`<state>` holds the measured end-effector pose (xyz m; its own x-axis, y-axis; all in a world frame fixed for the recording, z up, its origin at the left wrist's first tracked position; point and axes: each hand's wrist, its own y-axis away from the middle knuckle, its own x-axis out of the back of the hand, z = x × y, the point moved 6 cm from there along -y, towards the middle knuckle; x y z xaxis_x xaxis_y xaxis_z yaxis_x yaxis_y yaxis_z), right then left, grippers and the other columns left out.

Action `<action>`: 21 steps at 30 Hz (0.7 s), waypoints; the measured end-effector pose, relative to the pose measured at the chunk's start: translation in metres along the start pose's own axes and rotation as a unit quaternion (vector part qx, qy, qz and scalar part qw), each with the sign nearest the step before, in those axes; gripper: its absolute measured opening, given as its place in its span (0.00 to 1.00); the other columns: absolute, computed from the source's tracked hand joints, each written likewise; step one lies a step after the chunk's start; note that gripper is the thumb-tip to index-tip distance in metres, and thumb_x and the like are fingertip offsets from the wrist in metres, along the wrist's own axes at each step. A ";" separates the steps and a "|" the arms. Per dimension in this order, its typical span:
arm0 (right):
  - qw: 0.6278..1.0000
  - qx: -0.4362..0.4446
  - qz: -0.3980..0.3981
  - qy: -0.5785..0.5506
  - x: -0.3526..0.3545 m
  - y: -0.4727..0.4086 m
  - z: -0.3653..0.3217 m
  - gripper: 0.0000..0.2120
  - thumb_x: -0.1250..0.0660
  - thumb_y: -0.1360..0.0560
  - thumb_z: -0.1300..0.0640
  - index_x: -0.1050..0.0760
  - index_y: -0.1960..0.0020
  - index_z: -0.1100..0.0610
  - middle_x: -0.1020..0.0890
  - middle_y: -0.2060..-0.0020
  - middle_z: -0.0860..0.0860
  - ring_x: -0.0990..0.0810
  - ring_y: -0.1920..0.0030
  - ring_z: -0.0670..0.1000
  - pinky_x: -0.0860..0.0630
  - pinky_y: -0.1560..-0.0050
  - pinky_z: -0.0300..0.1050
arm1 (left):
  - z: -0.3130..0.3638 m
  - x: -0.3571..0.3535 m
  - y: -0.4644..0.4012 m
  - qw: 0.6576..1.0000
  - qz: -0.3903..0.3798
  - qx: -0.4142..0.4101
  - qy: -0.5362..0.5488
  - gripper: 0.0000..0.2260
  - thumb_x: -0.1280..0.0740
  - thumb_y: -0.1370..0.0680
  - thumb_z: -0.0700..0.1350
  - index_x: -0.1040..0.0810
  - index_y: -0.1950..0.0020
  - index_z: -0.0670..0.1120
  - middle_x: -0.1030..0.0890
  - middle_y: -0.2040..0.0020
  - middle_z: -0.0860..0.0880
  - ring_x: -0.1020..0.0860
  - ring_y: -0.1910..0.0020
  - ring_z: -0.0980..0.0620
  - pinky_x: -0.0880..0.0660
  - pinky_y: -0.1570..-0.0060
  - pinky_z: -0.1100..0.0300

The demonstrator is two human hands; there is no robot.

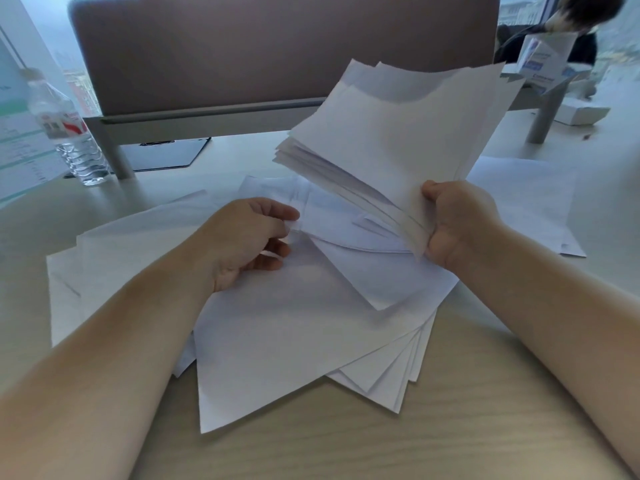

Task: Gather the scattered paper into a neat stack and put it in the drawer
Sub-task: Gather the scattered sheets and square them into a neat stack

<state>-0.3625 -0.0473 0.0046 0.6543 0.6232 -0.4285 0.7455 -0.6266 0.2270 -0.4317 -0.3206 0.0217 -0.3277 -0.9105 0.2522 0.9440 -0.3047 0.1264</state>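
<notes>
Two hands are at work over the desk (450,427). Your right hand (460,223) grips a thick sheaf (398,133) of white paper by its near corner, thumb on top and fingers curled beneath; the sheaf is lifted off the desk and tilts up and away from you, its sheets fanned and uneven along the far edge. Your left hand (249,237) hovers just left of it with the fingers partly curled, fingertips pinching or touching the edge of a loose sheet (332,216) that lies under the raised sheaf; whether it really has hold of that sheet you cannot tell from this view.

Loose paper (277,341) covers the middle of the desk below both hands, overlapping at mixed angles, with several corners splayed toward the near right. More sheets (526,202) lie flat toward the right edge, beyond your right wrist.

At the far left corner a clear water bottle (65,129) stands upright beside a printed page (20,143). A dark clipboard (166,154) lies at the far edge, under a brown divider panel (277,46) on grey legs. Small white boxes (581,112) sit past the far right corner. No drawer shows.
</notes>
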 end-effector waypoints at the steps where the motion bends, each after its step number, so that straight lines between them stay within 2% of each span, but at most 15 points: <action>1: 1.000 -0.001 0.001 0.005 0.000 0.001 0.001 0.12 0.32 0.22 0.63 0.20 0.41 0.52 0.14 0.52 0.51 0.14 0.55 0.57 0.16 0.60 0.61 | 0.003 0.000 0.001 1.000 0.000 -0.014 0.004 0.14 0.35 0.20 0.31 0.18 0.41 0.46 0.15 0.54 0.47 0.19 0.66 0.51 0.19 0.66 0.56; 5: 1.000 0.003 -0.004 0.020 -0.002 0.005 0.001 0.13 0.33 0.22 0.64 0.21 0.41 0.52 0.14 0.52 0.51 0.15 0.54 0.56 0.16 0.56 0.59 | 0.007 -0.004 0.003 0.997 -0.024 -0.036 0.058 0.20 0.35 0.22 0.28 0.27 0.33 0.44 0.12 0.46 0.49 0.15 0.55 0.48 0.16 0.55 0.49; 8: 1.000 0.008 -0.006 0.017 -0.003 0.006 0.000 0.11 0.34 0.21 0.65 0.21 0.44 0.52 0.15 0.54 0.51 0.15 0.56 0.56 0.16 0.56 0.60 | 0.005 -0.014 0.008 0.994 -0.084 -0.019 0.072 0.15 0.34 0.20 0.29 0.23 0.38 0.43 0.13 0.43 0.45 0.15 0.52 0.47 0.16 0.52 0.52; 10: 1.000 0.009 -0.008 0.017 -0.004 0.006 0.000 0.11 0.34 0.22 0.65 0.21 0.44 0.52 0.14 0.52 0.51 0.14 0.54 0.57 0.16 0.53 0.64 | 0.005 -0.019 0.011 0.991 -0.117 -0.016 0.069 0.11 0.34 0.20 0.31 0.23 0.41 0.43 0.13 0.45 0.44 0.14 0.52 0.45 0.16 0.53 0.53; 14: 1.000 0.012 -0.009 0.017 -0.004 0.006 0.000 0.13 0.34 0.22 0.65 0.21 0.43 0.51 0.14 0.50 0.52 0.14 0.52 0.58 0.17 0.52 0.67 | 0.006 -0.027 0.020 0.978 -0.202 -0.029 0.049 0.12 0.29 0.26 0.34 0.18 0.44 0.44 0.14 0.46 0.45 0.15 0.52 0.44 0.16 0.52 0.53; 18: 0.999 0.019 -0.005 0.032 -0.003 0.008 -0.001 0.10 0.33 0.22 0.65 0.21 0.47 0.51 0.14 0.52 0.50 0.15 0.53 0.56 0.17 0.50 0.65 | 0.004 -0.026 0.019 0.984 -0.170 -0.040 -0.033 0.12 0.32 0.19 0.34 0.16 0.39 0.44 0.15 0.53 0.42 0.16 0.56 0.48 0.15 0.50 0.53; 21: 0.999 0.022 -0.002 0.032 -0.004 0.011 -0.003 0.11 0.33 0.22 0.65 0.22 0.46 0.51 0.15 0.53 0.50 0.15 0.53 0.56 0.18 0.48 0.64 | 0.005 -0.023 0.018 0.985 -0.156 -0.045 -0.055 0.11 0.30 0.20 0.35 0.15 0.39 0.46 0.13 0.56 0.43 0.15 0.57 0.48 0.15 0.51 0.55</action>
<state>-0.3566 -0.0549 0.0107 0.6587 0.6543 -0.3715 0.7433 -0.6425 0.1865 -0.4074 -0.3042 0.0227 -0.5996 -0.7349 0.3169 0.7949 -0.5927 0.1295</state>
